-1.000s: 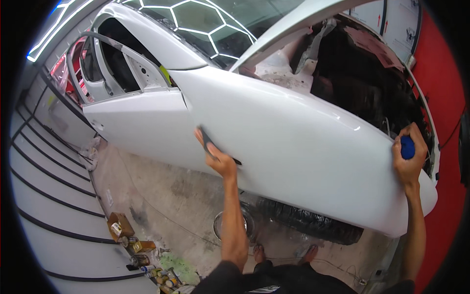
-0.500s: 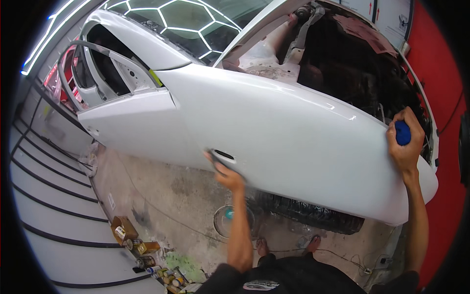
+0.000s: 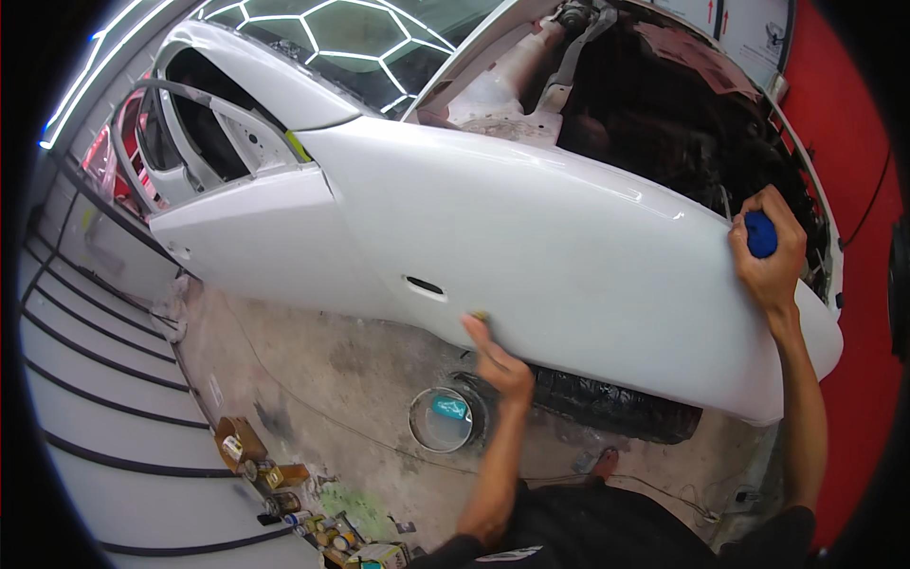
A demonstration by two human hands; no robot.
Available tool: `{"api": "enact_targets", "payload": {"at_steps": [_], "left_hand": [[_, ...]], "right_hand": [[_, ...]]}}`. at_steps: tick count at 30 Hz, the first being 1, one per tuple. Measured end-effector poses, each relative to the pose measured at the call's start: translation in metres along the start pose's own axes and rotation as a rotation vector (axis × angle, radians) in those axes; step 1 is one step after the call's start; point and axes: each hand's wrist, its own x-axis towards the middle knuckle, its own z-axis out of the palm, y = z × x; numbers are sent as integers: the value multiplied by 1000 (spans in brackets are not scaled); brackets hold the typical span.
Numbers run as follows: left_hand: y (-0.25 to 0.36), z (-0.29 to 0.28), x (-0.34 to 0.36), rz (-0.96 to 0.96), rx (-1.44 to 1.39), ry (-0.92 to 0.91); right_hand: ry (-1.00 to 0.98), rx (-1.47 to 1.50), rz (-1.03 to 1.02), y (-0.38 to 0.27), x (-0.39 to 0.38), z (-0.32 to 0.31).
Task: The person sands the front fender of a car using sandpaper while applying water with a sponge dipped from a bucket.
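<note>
Low on the white car fender (image 3: 550, 247), my left hand (image 3: 500, 365) presses with its fingers stretched along the panel. Under its fingertips shows the olive edge of a thin grey pad (image 3: 479, 315), blurred and mostly covered. The dark slot (image 3: 424, 285) in the fender lies just up and left of that hand. At the fender's upper right edge, by the engine bay, my right hand (image 3: 773, 256) is closed round a blue sponge (image 3: 760, 234).
A round bucket (image 3: 417, 438) with a teal block in it stands on the floor beside the black tyre (image 3: 616, 406). Cans and boxes (image 3: 284, 498) crowd the lower left. The car door (image 3: 246, 204) hangs open; a red wall (image 3: 858, 284) rises at right.
My left hand has slid right and down along the fender, uncovering the area around the slot. My right hand still grips the sponge; the whole view has shifted slightly.
</note>
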Motion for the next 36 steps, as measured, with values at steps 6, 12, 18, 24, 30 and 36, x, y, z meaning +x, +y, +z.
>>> {"api": "enact_targets", "payload": {"at_steps": [6,12,18,24,30,36], "left_hand": [[-1,-3,7,-159,-13,76],[10,-3,13,29,65,-36],[29,-1,-30,21,-53,-62],[34,2,5,29,30,31],[41,5,-32,276,82,-107],[46,8,8,-52,-29,36]], "right_hand": [[4,37,0,1,0,-2],[8,23,2,0,0,-2],[9,29,-16,-2,1,-3],[6,17,-42,-1,-1,-2],[22,13,-58,2,1,-2],[17,19,-55,0,-1,-3]]}}
